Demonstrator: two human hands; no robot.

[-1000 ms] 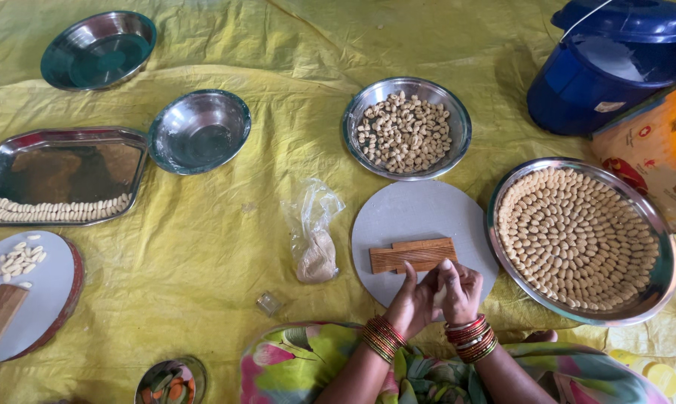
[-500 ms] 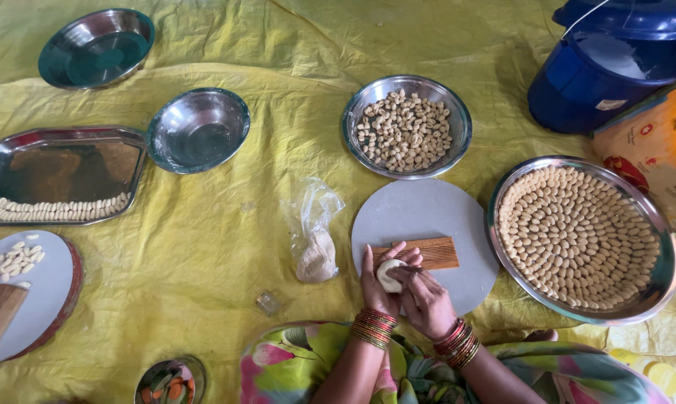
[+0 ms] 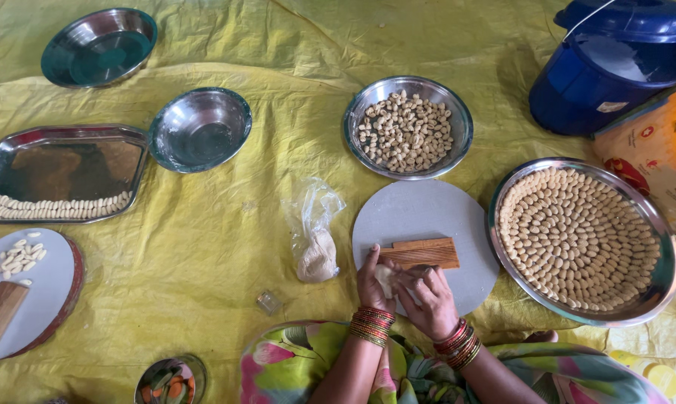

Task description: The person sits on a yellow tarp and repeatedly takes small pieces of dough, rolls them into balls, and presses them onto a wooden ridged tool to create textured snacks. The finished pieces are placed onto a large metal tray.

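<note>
My left hand (image 3: 373,280) and my right hand (image 3: 430,301) meet over the near edge of a round grey board (image 3: 426,217). Between their fingers sits a small pale lump of dough (image 3: 386,278), held by both hands. Just beyond the fingertips lies a ridged wooden comb block (image 3: 419,253) on the board. Right of the board, a large round steel tray (image 3: 661,247) is packed with several rows of shaped dough pieces. A steel bowl (image 3: 453,107) of small dough bits stands behind the board.
A clear plastic bag (image 3: 314,228) with dough lies left of the board. Further left are an empty steel bowl (image 3: 200,129), a rectangular tray (image 3: 61,172) with a row of pieces, another board (image 3: 35,288), and a far bowl (image 3: 99,45). A blue container (image 3: 615,63) stands back right.
My hands shifted left from the board's near right toward the comb block's left end, and the dough lump came into view between them.
</note>
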